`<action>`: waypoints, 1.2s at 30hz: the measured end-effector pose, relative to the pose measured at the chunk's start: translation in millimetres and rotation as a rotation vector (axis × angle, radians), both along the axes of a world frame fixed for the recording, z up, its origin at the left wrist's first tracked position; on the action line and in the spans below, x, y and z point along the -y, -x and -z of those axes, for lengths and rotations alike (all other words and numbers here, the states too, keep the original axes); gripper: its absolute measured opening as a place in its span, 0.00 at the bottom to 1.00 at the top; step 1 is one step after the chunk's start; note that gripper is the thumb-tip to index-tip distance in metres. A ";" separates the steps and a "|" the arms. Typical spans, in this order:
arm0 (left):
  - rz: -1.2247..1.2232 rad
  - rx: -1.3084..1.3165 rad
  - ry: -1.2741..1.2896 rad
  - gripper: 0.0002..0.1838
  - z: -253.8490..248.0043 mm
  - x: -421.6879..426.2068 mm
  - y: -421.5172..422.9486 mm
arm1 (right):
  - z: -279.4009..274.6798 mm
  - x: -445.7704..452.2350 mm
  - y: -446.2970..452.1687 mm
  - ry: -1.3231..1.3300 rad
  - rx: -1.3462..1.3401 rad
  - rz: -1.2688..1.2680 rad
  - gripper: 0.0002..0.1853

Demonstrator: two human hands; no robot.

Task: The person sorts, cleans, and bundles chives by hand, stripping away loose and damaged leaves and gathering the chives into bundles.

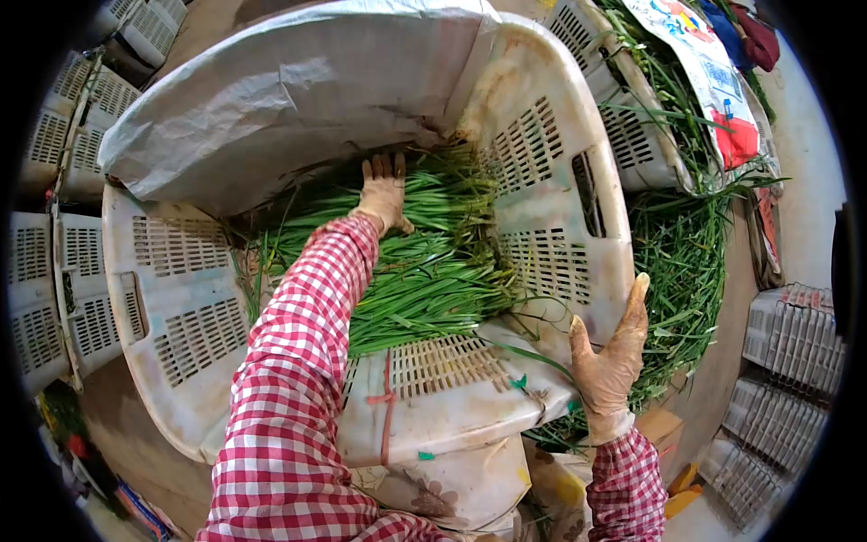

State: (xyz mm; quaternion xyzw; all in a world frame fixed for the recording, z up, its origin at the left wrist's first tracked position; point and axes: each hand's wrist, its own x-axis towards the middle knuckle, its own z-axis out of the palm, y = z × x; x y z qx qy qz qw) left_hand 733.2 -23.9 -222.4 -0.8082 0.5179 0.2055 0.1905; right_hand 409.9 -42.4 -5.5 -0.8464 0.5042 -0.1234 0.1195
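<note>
A large white plastic crate (616,257) with slotted walls stands before me, holding a layer of long, thin green leaves like chives (420,303). Reaching down into it, my gloved left hand (385,197) lies on the leaves with its fingers stretched out. My gloved right hand (610,366) is outside the crate's near right corner, thumb and fingers apart, holding nothing. Whether it touches the rim I cannot tell. A pale sheet (298,86) lines the far wall. A pink tie (386,397) runs down the near wall.
A heap of loose green leaves (677,280) lies right of the crate. Behind it stands another leaf-filled crate (632,135), partly covered by a printed sack (713,68). More white crates (86,280) stand at the left, and stacked crates (777,406) at the right.
</note>
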 end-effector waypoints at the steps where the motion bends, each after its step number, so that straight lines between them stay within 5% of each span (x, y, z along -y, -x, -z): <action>1: -0.034 -0.017 0.024 0.73 -4.2 0.4 -4.2 | 0.5 0.0 0.4 -0.010 -0.008 0.000 0.49; 9: 0.022 -0.365 -0.123 0.54 -9.1 6.8 -24.9 | 1.6 2.1 1.4 0.058 -0.079 -0.063 0.48; 11: -0.041 -0.424 -0.131 0.63 3.3 2.9 -21.5 | 2.0 2.3 0.8 0.065 -0.066 -0.066 0.49; 12: 0.119 -0.279 0.104 0.55 20.8 -13.3 -12.7 | 1.3 1.7 -1.0 0.058 -0.059 -0.054 0.49; 15: 0.067 -0.320 -0.106 0.56 -4.1 -40.1 29.7 | 2.3 1.2 -1.1 0.051 -0.018 -0.055 0.49; 19: 0.185 -0.209 0.218 0.60 22.5 -61.4 55.5 | 0.5 1.5 -3.4 0.087 -0.035 -0.077 0.49; 21: -0.132 -0.413 -0.047 0.61 14.4 -44.7 51.5 | -0.1 0.2 -4.3 0.102 -0.050 -0.069 0.49; 27: -0.218 -0.279 0.089 0.54 30.3 -42.6 66.0 | 2.9 0.5 0.8 0.118 -0.058 -0.035 0.48; 29: -0.314 -0.550 -0.025 0.49 14.6 -42.8 57.5 | 3.2 0.5 2.5 0.112 -0.014 -0.058 0.48; 31: -0.273 -0.538 0.133 0.37 2.9 -56.9 57.0 | 4.4 1.1 4.6 0.103 -0.013 -0.040 0.47; 34: -0.457 -0.864 0.255 0.47 -39.0 -84.1 38.4 | 8.1 1.5 8.1 0.123 0.037 -0.059 0.47; 36: -0.549 -1.133 0.422 0.42 -56.6 -108.1 14.8 | 7.3 0.7 9.9 0.100 0.044 -0.038 0.47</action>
